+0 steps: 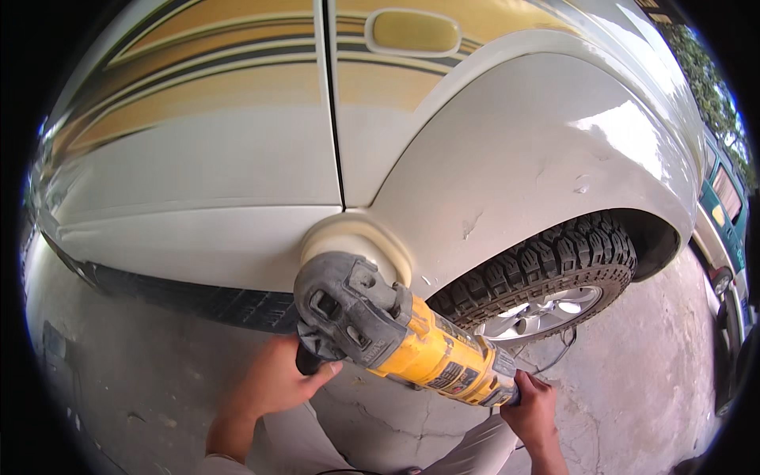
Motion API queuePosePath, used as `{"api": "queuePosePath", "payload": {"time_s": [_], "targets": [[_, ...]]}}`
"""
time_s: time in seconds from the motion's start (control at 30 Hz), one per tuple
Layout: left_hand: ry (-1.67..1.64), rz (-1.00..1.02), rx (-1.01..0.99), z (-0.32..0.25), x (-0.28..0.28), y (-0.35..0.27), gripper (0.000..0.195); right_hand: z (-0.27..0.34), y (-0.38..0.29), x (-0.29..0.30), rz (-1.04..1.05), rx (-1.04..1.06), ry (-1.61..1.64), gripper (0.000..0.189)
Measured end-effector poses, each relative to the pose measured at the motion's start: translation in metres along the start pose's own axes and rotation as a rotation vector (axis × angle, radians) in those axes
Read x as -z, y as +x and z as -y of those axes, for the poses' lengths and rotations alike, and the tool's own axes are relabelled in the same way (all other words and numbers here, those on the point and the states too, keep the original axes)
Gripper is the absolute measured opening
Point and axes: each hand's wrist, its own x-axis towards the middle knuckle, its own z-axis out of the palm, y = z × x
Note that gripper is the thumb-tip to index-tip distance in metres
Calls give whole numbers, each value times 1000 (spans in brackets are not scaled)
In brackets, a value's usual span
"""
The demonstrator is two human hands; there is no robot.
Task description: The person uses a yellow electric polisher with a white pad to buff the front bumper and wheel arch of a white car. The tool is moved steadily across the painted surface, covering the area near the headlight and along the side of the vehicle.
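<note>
A yellow and grey DeWalt rotary polisher [436,344] spans the space between my two hands. My left hand [285,377] wraps the black side handle [310,355] near the tool's head. At the other end, my right hand [531,401] grips the rear handle. The cream polishing pad [356,234] lies against the white car body, low down where the door [214,172] meets the flared fender [504,136]. The grey head covers part of the pad. Scuffs and a chipped mark [472,225] show on the fender.
Right of the polisher is a knobby tire [534,261] on a silver wheel [543,312]. A black running board [202,300] juts out below the door. A dark cord [558,353] trails over the cracked concrete floor [629,368]. Farther right stands a green and white vehicle [724,202].
</note>
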Motion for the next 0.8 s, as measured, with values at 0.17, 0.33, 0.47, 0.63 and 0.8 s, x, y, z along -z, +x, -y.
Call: {"api": "queuePosePath", "payload": {"time_s": [0.17,0.33,0.47,0.63,0.8], "targets": [[39,-37,-108,1,-4,9,32,-5,-2,0,-30,-57,-21,44],[76,-68,-243,22,-22,33,23,-21,-13,-35,-237,-111,-31,38],[87,-157,-109,38,-17,13,22,-16,-3,-77,-70,-68,123,42],[135,-187,92,61,-37,-21,19,-35,3,-109,9,-26,148,40],[237,-193,-136,60,-56,16,26,-65,-3,-126,-270,31,105,35]]}}
